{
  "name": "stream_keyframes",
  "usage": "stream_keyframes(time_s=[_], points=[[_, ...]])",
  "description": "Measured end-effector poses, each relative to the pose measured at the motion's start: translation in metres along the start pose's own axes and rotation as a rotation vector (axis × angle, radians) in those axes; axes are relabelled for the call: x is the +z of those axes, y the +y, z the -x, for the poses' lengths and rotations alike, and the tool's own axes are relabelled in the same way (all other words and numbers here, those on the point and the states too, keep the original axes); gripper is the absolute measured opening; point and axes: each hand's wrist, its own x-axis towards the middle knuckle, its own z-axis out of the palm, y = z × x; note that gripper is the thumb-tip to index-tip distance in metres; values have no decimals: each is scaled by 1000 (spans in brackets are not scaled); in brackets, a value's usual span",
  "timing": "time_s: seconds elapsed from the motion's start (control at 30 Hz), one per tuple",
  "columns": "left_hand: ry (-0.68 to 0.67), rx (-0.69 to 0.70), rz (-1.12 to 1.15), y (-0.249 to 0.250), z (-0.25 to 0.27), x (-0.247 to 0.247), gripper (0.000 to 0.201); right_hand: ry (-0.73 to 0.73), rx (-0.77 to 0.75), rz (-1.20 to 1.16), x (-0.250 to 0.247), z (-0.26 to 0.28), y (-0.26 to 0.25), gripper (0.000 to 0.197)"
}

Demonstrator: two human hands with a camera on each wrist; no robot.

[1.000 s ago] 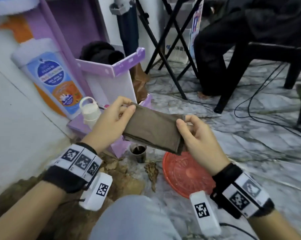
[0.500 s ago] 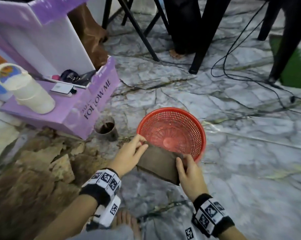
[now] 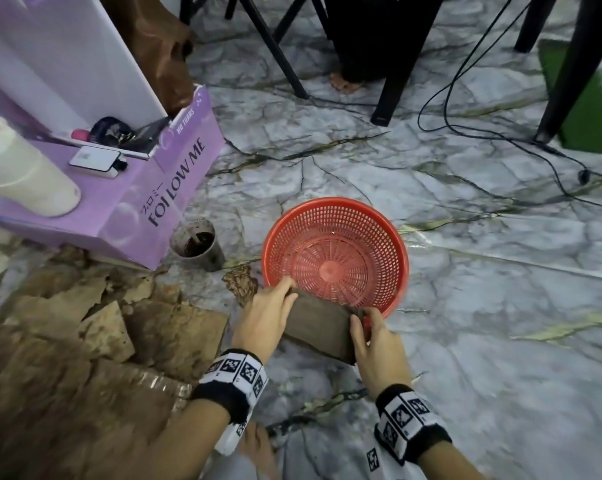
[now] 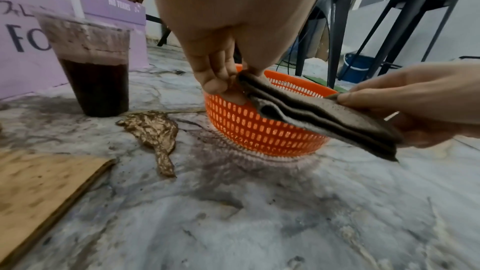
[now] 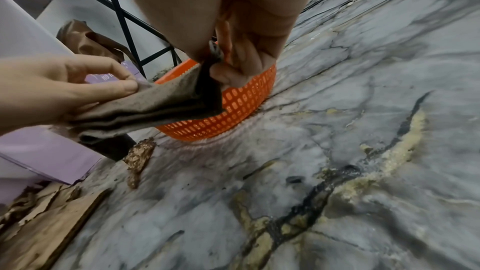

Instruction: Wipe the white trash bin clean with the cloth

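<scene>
A folded brown cloth (image 3: 318,327) is stretched between both my hands just above the floor, over the near rim of a red mesh basket (image 3: 334,206). My left hand (image 3: 285,292) pinches its left end between thumb and fingers (image 4: 215,81). My right hand (image 3: 363,320) pinches the right end, fingers curled round the edge (image 5: 228,73). The wrist views show the cloth (image 4: 324,116) (image 5: 166,98) as several layers, hanging clear of the floor beside the basket's wall (image 4: 246,126). A white round container (image 3: 15,174) stands on the purple box at the far left, away from both hands.
A purple "FOLLOW ME" box (image 3: 136,202) lies at the left, with a plastic cup of dark liquid (image 3: 197,244) beside it. Torn cardboard (image 3: 105,327) and a brown scrap (image 3: 240,282) lie near my left arm. Black chair legs (image 3: 393,81), a person's bare foot (image 3: 342,81) and cables (image 3: 465,133) are behind the basket.
Both hands have come down with the cloth from in front of me to the basket's near rim. The head view has tilted down to the floor. The grips are unchanged.
</scene>
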Motion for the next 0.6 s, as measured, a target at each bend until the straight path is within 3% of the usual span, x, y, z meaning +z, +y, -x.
stream_keyframes(time_s=[0.13, 0.4, 0.6], points=[[20, -25, 10, 1, 3, 3, 13, 19, 10, -4, 0, 0, 1, 29], [4, -218, 45, -10, 7, 1, 31, -9, 41, 8, 1, 1, 3, 47], [2, -210, 154, -15, 15, -9, 25, -24, 61, 32, -9, 10, -5, 37]])
